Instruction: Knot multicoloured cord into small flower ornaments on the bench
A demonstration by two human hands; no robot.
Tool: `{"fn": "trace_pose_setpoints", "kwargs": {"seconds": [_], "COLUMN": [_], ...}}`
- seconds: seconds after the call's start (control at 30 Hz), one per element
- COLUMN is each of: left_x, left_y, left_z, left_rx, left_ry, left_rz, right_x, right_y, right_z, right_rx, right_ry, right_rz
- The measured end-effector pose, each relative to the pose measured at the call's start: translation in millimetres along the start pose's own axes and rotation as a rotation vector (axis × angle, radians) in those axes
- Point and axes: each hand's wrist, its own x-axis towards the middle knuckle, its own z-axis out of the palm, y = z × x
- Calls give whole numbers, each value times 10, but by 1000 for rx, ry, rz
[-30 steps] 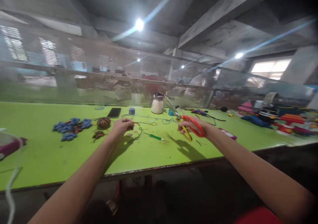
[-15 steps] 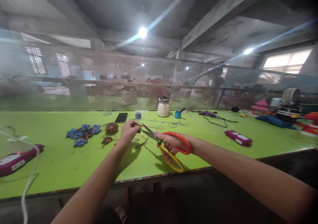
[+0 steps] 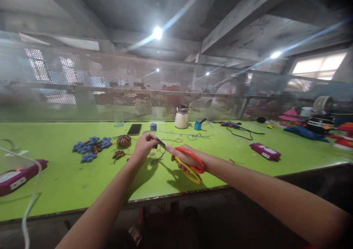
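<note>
My left hand (image 3: 145,146) is closed in a pinch above the middle of the table, on a small dark piece mostly hidden by the fingers. Dark yarn (image 3: 157,160) lies just below it. My right hand (image 3: 182,156) grips scissors (image 3: 202,167) with one red and one yellow handle. Their blades are together, with the tips beside my left fingertips. Left of that hand lie a striped brown yarn ball (image 3: 124,141), a small dark-and-orange yarn piece (image 3: 119,155) and a cluster of blue crocheted flowers (image 3: 88,146).
On the green table (image 3: 220,184) stand a white jug (image 3: 181,119) and a small blue pot (image 3: 198,125). Further are a phone (image 3: 135,129), a blue yarn ball (image 3: 153,127), and purple power strips (image 3: 265,152) at both sides. A perforated screen (image 3: 154,76) runs behind.
The scissor blades have closed from open, and the handles have come together. My right hand has shifted slightly left, towards my left fingertips. My left hand stays nearly in place.
</note>
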Motion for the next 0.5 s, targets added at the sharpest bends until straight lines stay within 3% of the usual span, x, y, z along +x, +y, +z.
{"fn": "trace_pose_setpoints", "kwargs": {"seconds": [0.33,0.5], "left_x": [7,53], "left_y": [11,-20], "left_z": [-51,-119], "left_rx": [18,168], "left_ry": [3,61], "left_rz": [-53,-60], "right_x": [-5,233], "right_y": [56,296], "right_z": [13,-318], "right_rx": [-145,-582], "right_ry": [124,282], "right_rz": [-83,26]}}
